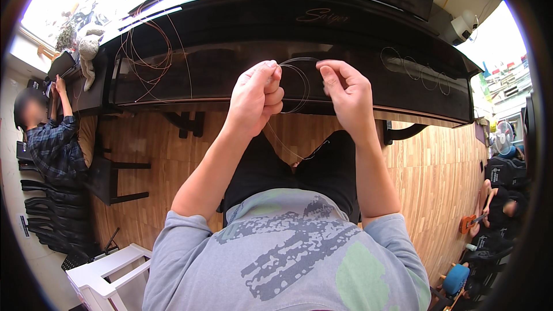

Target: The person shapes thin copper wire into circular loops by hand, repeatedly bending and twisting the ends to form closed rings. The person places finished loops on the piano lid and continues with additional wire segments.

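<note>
Between my hands, above my lap, is a coil of thin silvery wire string. My left hand is closed in a fist round one side of the loops, thumb on top. A darker, thicker stretch of the string arches across to my right hand, whose thumb and forefinger pinch its other end. A loose tail of string hangs from the coil toward my right thigh. Exactly where the fingertips meet the string is hidden.
A black piano spans the front. Copper-coloured wire loops lie on its left, thin silvery loops on its right. A white stool stands lower left. A seated person is at left; another with a small guitar-shaped instrument sits at right.
</note>
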A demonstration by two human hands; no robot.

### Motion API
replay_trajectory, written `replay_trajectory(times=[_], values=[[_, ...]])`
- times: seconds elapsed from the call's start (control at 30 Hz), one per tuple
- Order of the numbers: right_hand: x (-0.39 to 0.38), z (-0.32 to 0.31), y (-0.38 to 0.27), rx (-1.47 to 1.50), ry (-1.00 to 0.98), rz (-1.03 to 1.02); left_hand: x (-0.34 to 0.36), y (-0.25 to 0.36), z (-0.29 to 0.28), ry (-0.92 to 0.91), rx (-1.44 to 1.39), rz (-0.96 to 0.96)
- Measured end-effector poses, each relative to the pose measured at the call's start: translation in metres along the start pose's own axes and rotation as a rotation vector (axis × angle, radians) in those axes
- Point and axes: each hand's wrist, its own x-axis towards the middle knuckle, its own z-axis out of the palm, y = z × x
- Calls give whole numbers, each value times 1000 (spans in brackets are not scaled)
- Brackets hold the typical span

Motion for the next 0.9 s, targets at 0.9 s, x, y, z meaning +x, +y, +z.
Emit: replay_trajectory(times=[0.9], values=[[-65, 58, 23, -556, -138, -458, 12, -5, 0, 153, -164, 183]])
